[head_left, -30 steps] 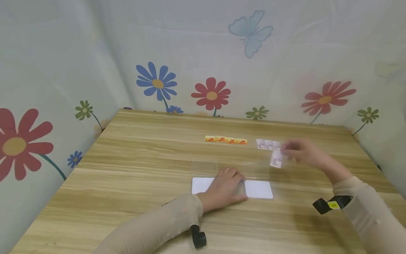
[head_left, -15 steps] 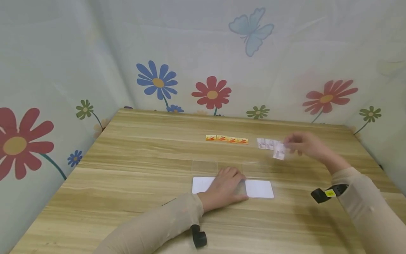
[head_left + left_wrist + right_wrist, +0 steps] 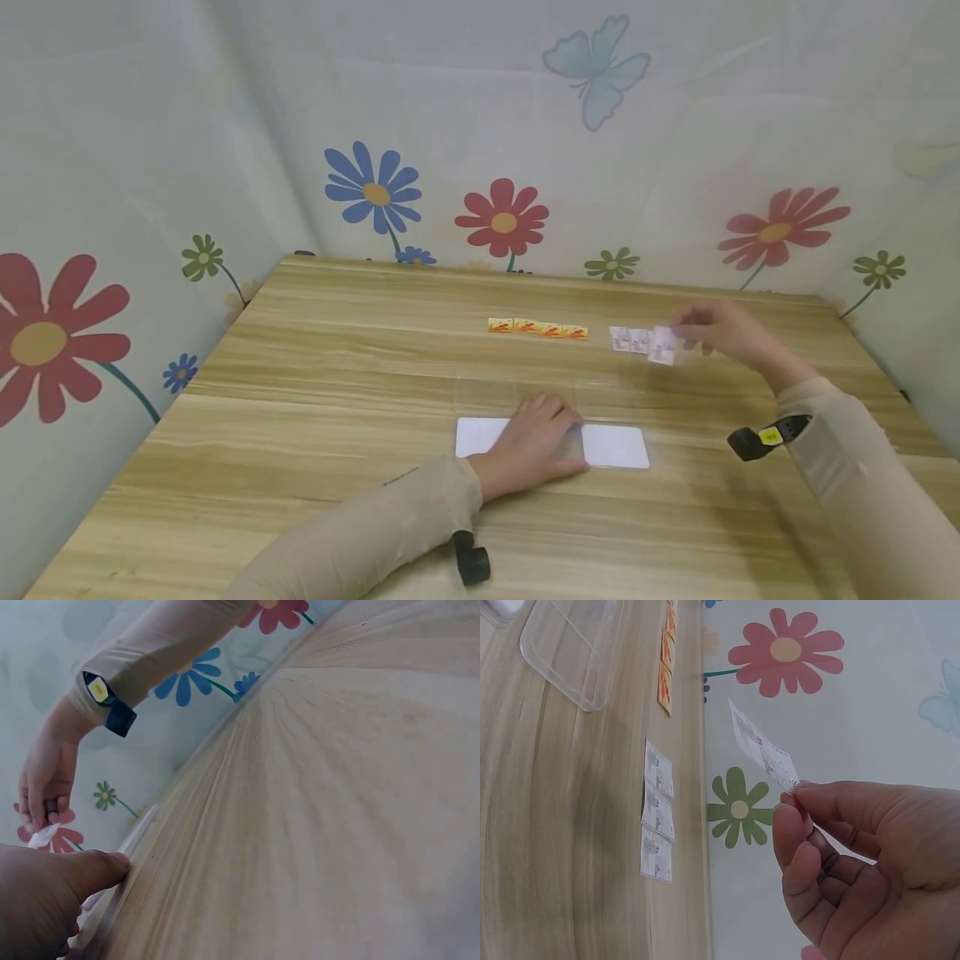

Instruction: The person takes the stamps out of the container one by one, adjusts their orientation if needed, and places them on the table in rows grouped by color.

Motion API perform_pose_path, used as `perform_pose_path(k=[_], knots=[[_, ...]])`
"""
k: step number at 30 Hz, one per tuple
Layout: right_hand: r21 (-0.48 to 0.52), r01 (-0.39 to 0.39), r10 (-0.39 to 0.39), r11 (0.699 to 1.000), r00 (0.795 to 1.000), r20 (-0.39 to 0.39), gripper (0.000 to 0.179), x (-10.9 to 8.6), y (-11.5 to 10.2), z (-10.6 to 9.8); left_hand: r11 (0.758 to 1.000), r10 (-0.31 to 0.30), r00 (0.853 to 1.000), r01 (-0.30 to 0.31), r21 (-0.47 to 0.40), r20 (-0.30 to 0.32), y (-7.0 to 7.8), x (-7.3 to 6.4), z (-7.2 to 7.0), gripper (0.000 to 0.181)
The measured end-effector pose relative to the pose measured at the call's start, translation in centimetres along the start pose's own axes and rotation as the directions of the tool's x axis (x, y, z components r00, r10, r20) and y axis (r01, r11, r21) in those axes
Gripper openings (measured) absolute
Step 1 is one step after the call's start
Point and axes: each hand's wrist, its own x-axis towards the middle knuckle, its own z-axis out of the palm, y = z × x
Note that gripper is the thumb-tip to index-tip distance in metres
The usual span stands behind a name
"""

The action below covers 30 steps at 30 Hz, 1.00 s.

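My right hand (image 3: 716,333) pinches a small white printed paper slip (image 3: 761,746) by its edge between thumb and fingertips, above the table. Three similar white slips (image 3: 657,810) lie in a row just below and to the left of it. My left hand (image 3: 528,446) rests palm down across the middle of a white flat case (image 3: 615,447), covering its centre. In the left wrist view, the left thumb (image 3: 94,871) lies along the case's edge. A clear plastic lid or tray (image 3: 574,652) spreads out behind the case.
Several yellow-and-red slips (image 3: 538,328) form a row near the back, left of the white slips. The wooden table (image 3: 300,358) ends at a flower-printed curtain (image 3: 420,83). Each wrist wears a black camera.
My right hand has moved slightly away from me with the pinched slip, which now hovers at the right end of the white row. The left hand has stayed in place.
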Motion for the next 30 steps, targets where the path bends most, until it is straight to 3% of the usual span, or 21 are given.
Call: perform_pose_path(k=[30], knots=[[0.041, -0.036, 0.035, 0.998, 0.999, 0.018, 0.027, 1.9, 2.8, -0.6, 1.0, -0.014, 1.0, 0.014, 0.004, 0.013, 0.2, 0.0, -0.3, 0.052]])
